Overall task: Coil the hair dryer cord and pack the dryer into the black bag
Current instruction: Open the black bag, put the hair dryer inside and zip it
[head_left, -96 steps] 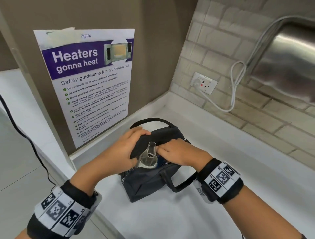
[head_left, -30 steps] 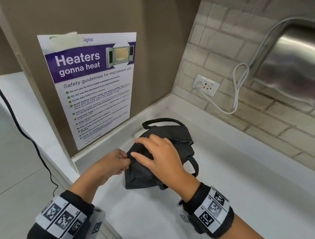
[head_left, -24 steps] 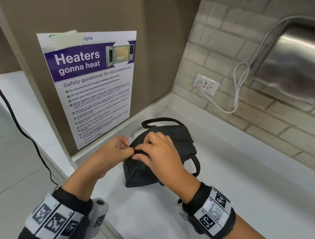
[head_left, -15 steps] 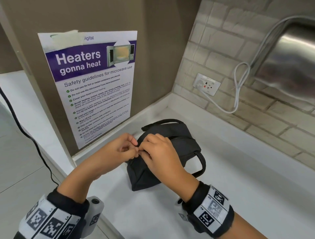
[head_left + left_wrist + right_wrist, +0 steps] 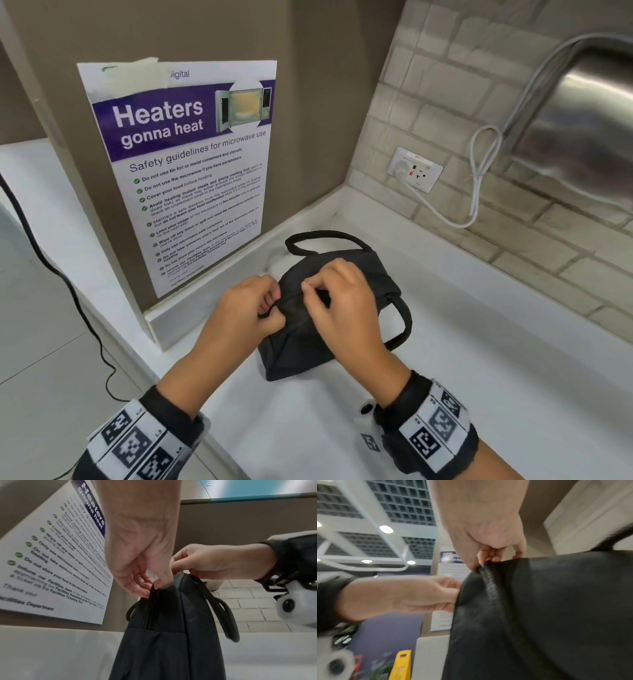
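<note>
White counter (image 5: 513,377) runs along a brick wall with a socket (image 5: 415,168) at the far right, and a microwave poster (image 5: 191,164) hangs on the brown panel to my left. On the counter, near the middle, stands the black bag (image 5: 308,346), its two handles (image 5: 404,318) flopped to the far and right sides. A few seconds ago the dryer's nozzle poked out of the open top; now I can't see the dryer or cord at all, so I judge both are inside. My hands have since come together at the bag's left end. My left hand (image 5: 250,308) pinches the fabric at the zip's end to brace it. My right hand (image 5: 342,301) pinches something small on the zip line (image 5: 150,605), thumb against forefinger; it looks like the pull, though I can't make it out. The packing seems done, with only the closing left.
</note>
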The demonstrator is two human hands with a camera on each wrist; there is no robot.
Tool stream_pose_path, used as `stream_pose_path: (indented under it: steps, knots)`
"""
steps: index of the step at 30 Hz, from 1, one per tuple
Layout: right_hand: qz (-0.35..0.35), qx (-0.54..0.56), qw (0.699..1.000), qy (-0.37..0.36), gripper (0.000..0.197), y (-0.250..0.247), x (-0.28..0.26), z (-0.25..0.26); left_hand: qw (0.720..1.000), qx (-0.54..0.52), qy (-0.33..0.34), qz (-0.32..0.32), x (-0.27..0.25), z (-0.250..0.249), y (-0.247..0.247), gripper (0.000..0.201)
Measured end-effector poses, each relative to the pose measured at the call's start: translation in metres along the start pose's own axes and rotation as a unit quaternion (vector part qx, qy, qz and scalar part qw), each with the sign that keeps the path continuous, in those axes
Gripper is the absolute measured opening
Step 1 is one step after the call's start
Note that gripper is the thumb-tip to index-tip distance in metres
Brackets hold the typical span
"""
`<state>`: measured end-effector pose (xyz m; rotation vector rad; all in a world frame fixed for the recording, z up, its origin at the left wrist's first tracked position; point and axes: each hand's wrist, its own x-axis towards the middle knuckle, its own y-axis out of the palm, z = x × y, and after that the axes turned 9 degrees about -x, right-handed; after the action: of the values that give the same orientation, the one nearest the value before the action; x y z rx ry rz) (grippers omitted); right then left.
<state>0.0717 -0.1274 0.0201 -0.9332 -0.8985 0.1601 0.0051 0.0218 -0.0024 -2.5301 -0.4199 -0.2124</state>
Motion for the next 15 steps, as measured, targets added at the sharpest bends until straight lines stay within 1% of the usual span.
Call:
stream_pose_path:
  steps: [3, 5, 7, 8, 10, 12, 14, 15]
  knots:
    - [-0.014, 0.032, 0.996, 0.082, 0.008, -0.014, 0.009, -0.025, 1.000, 0.005, -0.007, 0.003, -0.002, 0.004, -0.002, 0.015]
    - [-0.026, 0.057, 0.987, 0.147, 0.010, -0.022, 0.016, -0.049, 1.000, -0.001, -0.015, -0.004, -0.003, 0.006, -0.005, 0.016]
    - [-0.028, 0.076, 0.970, 0.227, 0.010, -0.024, 0.021, -0.075, 1.000, 0.000, -0.026, -0.008, -0.003, 0.007, -0.008, 0.016]
    - [-0.023, 0.090, 0.957, 0.275, 0.009, -0.022, 0.021, -0.089, 0.999, 0.004, -0.030, -0.009, -0.003, 0.007, -0.009, 0.016]
    - [-0.002, 0.142, 0.914, 0.380, 0.009, -0.011, 0.018, -0.114, 0.999, 0.013, -0.037, -0.011, -0.002, 0.008, -0.011, 0.015]
    - [0.015, 0.209, 0.859, 0.468, 0.015, 0.004, 0.012, -0.133, 0.999, 0.018, -0.043, -0.014, -0.003, 0.009, -0.013, 0.015]
    - [0.022, 0.273, 0.804, 0.528, 0.016, 0.016, 0.007, -0.145, 0.999, 0.023, -0.046, -0.014, -0.004, 0.010, -0.014, 0.015]
    - [0.024, 0.297, 0.782, 0.547, 0.016, 0.020, 0.005, -0.147, 0.998, 0.025, -0.049, -0.013, -0.004, 0.010, -0.014, 0.016]
